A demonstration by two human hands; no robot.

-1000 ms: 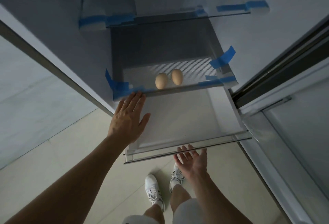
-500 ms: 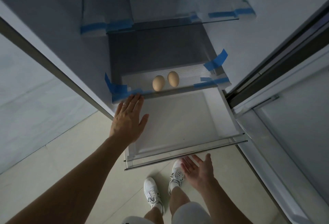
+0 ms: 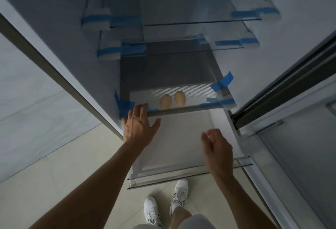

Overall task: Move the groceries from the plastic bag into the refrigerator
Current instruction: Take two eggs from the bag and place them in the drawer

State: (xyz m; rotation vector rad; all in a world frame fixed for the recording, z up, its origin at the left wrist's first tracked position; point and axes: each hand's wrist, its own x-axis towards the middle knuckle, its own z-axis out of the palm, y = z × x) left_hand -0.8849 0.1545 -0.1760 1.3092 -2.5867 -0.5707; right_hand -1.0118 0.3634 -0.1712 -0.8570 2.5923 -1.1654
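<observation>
Inside the open refrigerator [image 3: 87, 59], two eggs [image 3: 165, 101] lie side by side on the ribbed shelf [image 3: 196, 95] above a pulled-out drawer [image 3: 181, 130]. The left hand [image 3: 139, 128], fingers spread, touches the shelf's front edge beside blue tape [image 3: 125, 106]. The blurred right hand [image 3: 217, 146] hovers over the drawer, loosely curled and holding nothing.

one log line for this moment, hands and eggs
left hand: open, at tray rim | right hand: empty, over drawer | eggs: two on tray

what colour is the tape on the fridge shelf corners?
Blue; the tape shows best in the head view.
</observation>
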